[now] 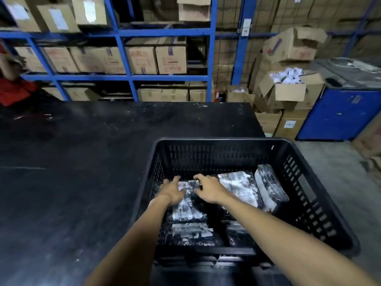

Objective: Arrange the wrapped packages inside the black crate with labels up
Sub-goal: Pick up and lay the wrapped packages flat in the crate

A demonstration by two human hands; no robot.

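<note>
A black slotted plastic crate (214, 141) stands at the right end of a black table. Several packages wrapped in shiny dark film lie inside. Both my hands reach into the crate onto one package (186, 205) at its left middle. My left hand (172, 190) rests on its left edge, fingers spread and curled over it. My right hand (206, 187) grips its far right corner. Another package (239, 188) lies flat to the right. A third package (270, 186) leans on its side against the right wall. More packages (191, 234) lie near the front wall. Labels are too blurred to read.
The black table (72, 162) stretches left and ahead of the crate. Blue shelving (123, 34) with cardboard boxes stands behind the table. Stacked cartons (288, 91) and a blue cabinet (338, 114) stand at the right. Grey floor lies right of the crate.
</note>
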